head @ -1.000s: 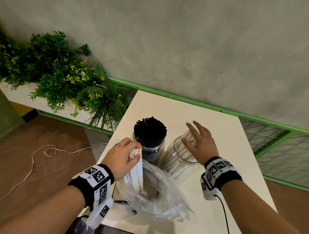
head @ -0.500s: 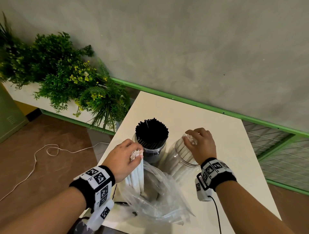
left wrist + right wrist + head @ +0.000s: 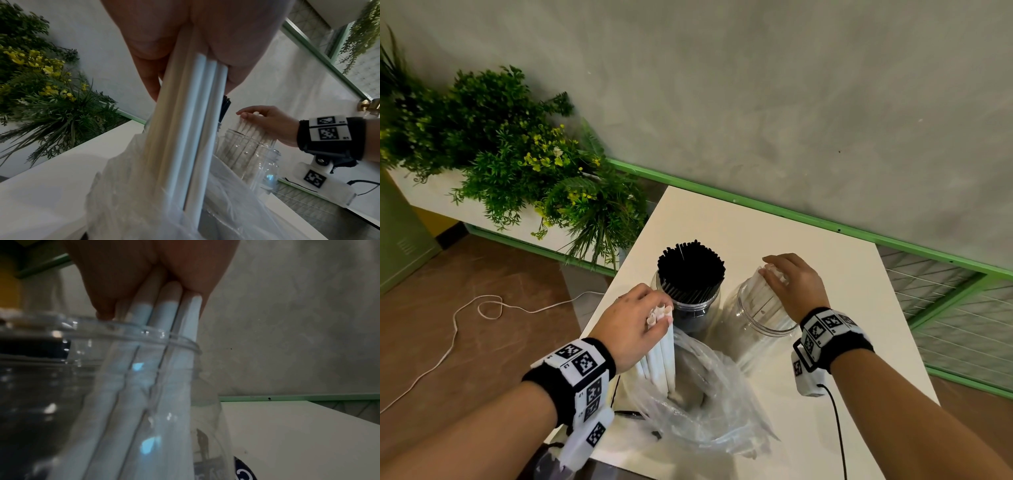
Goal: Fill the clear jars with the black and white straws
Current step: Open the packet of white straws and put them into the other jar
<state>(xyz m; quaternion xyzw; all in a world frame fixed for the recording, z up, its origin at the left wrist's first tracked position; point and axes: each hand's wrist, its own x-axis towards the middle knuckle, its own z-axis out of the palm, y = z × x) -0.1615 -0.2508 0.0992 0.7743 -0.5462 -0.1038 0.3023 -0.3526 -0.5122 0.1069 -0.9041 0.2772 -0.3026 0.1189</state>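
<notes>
The left hand (image 3: 635, 320) grips light, stiff white straws (image 3: 662, 353) by their tops above the bag (image 3: 698, 411); the right hand (image 3: 792, 284) holds another bunch (image 3: 162, 340) inside the clear jar (image 3: 756, 325).

Straw bundle's (image 3: 662, 356) lower ends inside plastic bag (image 3: 698, 407).

1. The head view looks forward and down from above onto the square white table (image 3: 774, 240), taking in both forearms from a moderate distance.
2. The left wrist view looks along the palm from very close, downward and across to the clear plastic jar of white straws (image 3: 248, 152).
3. The right wrist view sits almost against that same jar (image 3: 127, 386), which all three views share (image 3: 763, 318).
</notes>
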